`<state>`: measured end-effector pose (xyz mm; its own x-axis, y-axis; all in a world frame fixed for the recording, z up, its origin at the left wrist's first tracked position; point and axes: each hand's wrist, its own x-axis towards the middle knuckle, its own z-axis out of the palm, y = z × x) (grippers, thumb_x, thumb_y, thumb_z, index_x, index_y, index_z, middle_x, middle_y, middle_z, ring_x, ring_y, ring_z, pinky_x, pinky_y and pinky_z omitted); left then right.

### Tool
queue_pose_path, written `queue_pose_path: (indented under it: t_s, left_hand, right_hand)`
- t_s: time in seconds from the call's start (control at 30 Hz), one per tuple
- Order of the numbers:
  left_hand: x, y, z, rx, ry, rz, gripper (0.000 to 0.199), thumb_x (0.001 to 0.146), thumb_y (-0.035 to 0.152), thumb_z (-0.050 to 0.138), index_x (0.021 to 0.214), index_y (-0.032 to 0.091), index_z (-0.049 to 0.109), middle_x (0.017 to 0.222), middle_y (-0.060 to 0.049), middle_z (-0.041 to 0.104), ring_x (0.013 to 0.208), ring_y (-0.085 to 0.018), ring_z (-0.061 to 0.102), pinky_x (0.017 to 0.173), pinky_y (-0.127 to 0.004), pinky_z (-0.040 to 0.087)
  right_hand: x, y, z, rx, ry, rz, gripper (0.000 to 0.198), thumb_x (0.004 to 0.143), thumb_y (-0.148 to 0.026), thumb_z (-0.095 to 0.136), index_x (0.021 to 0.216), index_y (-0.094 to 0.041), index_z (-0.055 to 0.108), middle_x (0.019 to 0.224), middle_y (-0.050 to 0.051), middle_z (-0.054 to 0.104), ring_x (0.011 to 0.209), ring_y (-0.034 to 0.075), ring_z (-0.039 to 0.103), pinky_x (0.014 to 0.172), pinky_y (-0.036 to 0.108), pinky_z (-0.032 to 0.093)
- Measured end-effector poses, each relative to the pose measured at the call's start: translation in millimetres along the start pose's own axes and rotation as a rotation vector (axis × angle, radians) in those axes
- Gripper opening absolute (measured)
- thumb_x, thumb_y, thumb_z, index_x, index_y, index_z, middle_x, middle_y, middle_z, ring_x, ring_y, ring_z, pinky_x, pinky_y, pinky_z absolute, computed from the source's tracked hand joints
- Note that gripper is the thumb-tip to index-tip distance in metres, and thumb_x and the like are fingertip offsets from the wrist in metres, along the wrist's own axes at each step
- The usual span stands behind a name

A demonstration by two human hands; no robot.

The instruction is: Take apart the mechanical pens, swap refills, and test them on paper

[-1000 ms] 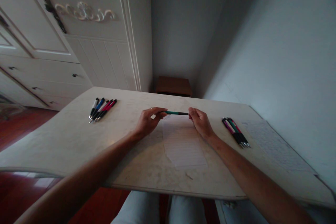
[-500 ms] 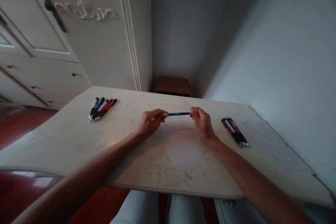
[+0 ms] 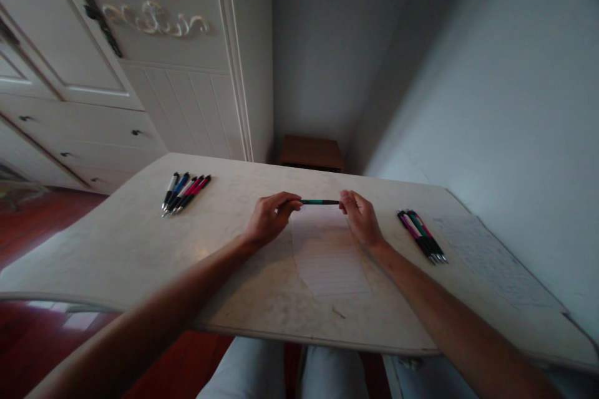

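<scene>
A green and black pen point(image 3: 320, 202) is held level between my two hands, over the far end of a lined sheet of paper point(image 3: 330, 255). My left hand point(image 3: 274, 215) pinches one end of it, and my right hand point(image 3: 359, 217) grips the other; the fingers cover both tips. To the left, several pens point(image 3: 186, 193) with white, blue and red barrels lie side by side on the table. Another group of pens point(image 3: 422, 237), purple, white, green and red with black grips, lies beyond my right hand.
The pale table point(image 3: 140, 249) has a rounded front edge close to my legs. A sheet covered in writing point(image 3: 496, 259) lies at the right, by the wall point(image 3: 515, 106). A white cabinet point(image 3: 187, 100) stands behind the left side, and a brown wooden piece point(image 3: 311, 151) beyond the far edge.
My view has shifted slightly, so the scene sits a little further right. Both hands keep hold of the pen in nearly the same place.
</scene>
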<state>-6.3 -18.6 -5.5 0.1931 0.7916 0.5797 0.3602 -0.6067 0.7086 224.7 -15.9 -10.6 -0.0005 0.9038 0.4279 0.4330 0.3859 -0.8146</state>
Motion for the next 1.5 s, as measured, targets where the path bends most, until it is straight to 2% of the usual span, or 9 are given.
queue_pose_path:
  t_s: [0.27, 0.6, 0.67, 0.83, 1.03, 1.2, 1.27, 1.4, 1.5]
  left_hand:
    - [-0.8, -4.0, 3.3, -0.052, 0.109, 0.051, 0.013, 0.087, 0.027, 0.065, 0.094, 0.018, 0.071, 0.069, 0.0, 0.071, 0.051, -0.01, 0.062, 0.057, -0.022, 0.051]
    - [-2.3, -3.7, 3.3, -0.077, 0.045, 0.015, 0.021, 0.088, 0.034, 0.063, 0.094, 0.015, 0.07, 0.065, 0.0, 0.069, 0.045, -0.008, 0.056, 0.051, -0.021, 0.046]
    - [-2.8, -1.4, 2.6, -0.07, 0.033, -0.026, 0.026, 0.091, 0.038, 0.058, 0.086, 0.015, 0.069, 0.061, 0.001, 0.067, 0.044, -0.008, 0.054, 0.049, -0.02, 0.044]
    - [-0.5, 4.3, -2.5, 0.009, 0.063, -0.173, 0.052, 0.097, 0.046, 0.043, 0.055, 0.017, 0.052, 0.043, 0.003, 0.051, 0.04, -0.007, 0.048, 0.046, -0.018, 0.038]
    - [3.2, 2.7, -4.2, 0.015, 0.088, -0.232, 0.052, 0.096, 0.048, 0.043, 0.054, 0.018, 0.049, 0.043, 0.003, 0.05, 0.041, -0.008, 0.047, 0.047, -0.019, 0.037]
    - [3.6, 1.3, -3.6, 0.006, 0.088, -0.256, 0.052, 0.096, 0.05, 0.044, 0.055, 0.017, 0.05, 0.044, 0.003, 0.05, 0.042, -0.008, 0.047, 0.048, -0.019, 0.037]
    - [3.6, 1.0, -3.8, 0.005, 0.093, -0.257, 0.052, 0.095, 0.049, 0.044, 0.055, 0.017, 0.05, 0.043, 0.003, 0.049, 0.042, -0.008, 0.047, 0.048, -0.019, 0.036]
    - [3.4, -0.3, -3.7, 0.0, 0.1, -0.251, 0.052, 0.095, 0.049, 0.045, 0.055, 0.017, 0.051, 0.043, 0.003, 0.049, 0.042, -0.008, 0.046, 0.048, -0.019, 0.035]
    - [3.7, -1.2, -3.1, -0.005, 0.093, -0.246, 0.051, 0.095, 0.049, 0.045, 0.055, 0.017, 0.051, 0.043, 0.003, 0.049, 0.042, -0.008, 0.047, 0.048, -0.02, 0.036]
  right_hand:
    - [2.1, -1.8, 2.8, 0.175, -0.045, 0.136, 0.055, 0.086, -0.069, 0.046, 0.065, -0.02, 0.058, 0.063, 0.003, 0.058, 0.06, 0.016, 0.053, 0.058, 0.029, 0.044]
    - [3.4, -4.0, 0.7, 0.177, -0.033, 0.09, 0.051, 0.087, -0.067, 0.048, 0.064, -0.021, 0.053, 0.062, 0.001, 0.053, 0.061, 0.015, 0.049, 0.061, 0.028, 0.042]
    - [2.5, -3.8, 0.8, 0.163, -0.051, 0.067, 0.049, 0.089, -0.064, 0.048, 0.066, -0.021, 0.054, 0.063, 0.001, 0.052, 0.063, 0.015, 0.05, 0.062, 0.028, 0.043]
    - [-0.9, -0.7, 4.7, 0.168, -0.138, -0.024, 0.036, 0.087, -0.056, 0.058, 0.08, -0.021, 0.061, 0.072, 0.001, 0.057, 0.071, 0.017, 0.054, 0.067, 0.028, 0.044]
    - [1.8, 9.5, 6.3, 0.231, -0.175, -0.062, 0.026, 0.082, -0.045, 0.07, 0.093, -0.022, 0.063, 0.09, 0.003, 0.064, 0.082, 0.018, 0.059, 0.078, 0.031, 0.048]
    - [3.6, 9.8, 3.3, 0.251, -0.206, -0.046, 0.039, 0.079, -0.046, 0.073, 0.107, -0.023, 0.06, 0.105, 0.006, 0.065, 0.093, 0.02, 0.061, 0.084, 0.033, 0.048]
    - [3.0, 8.5, 2.2, 0.209, -0.224, -0.005, 0.036, 0.083, -0.051, 0.067, 0.104, -0.022, 0.063, 0.102, 0.006, 0.066, 0.091, 0.02, 0.062, 0.083, 0.032, 0.048]
    - [2.6, 7.0, 0.1, 0.112, -0.262, 0.002, 0.041, 0.091, -0.056, 0.052, 0.08, -0.02, 0.067, 0.082, 0.005, 0.068, 0.082, 0.02, 0.063, 0.078, 0.032, 0.046]
    - [3.6, 7.5, -0.2, 0.084, -0.247, -0.021, 0.039, 0.09, -0.054, 0.055, 0.075, -0.02, 0.066, 0.077, 0.004, 0.067, 0.077, 0.02, 0.061, 0.075, 0.032, 0.046]
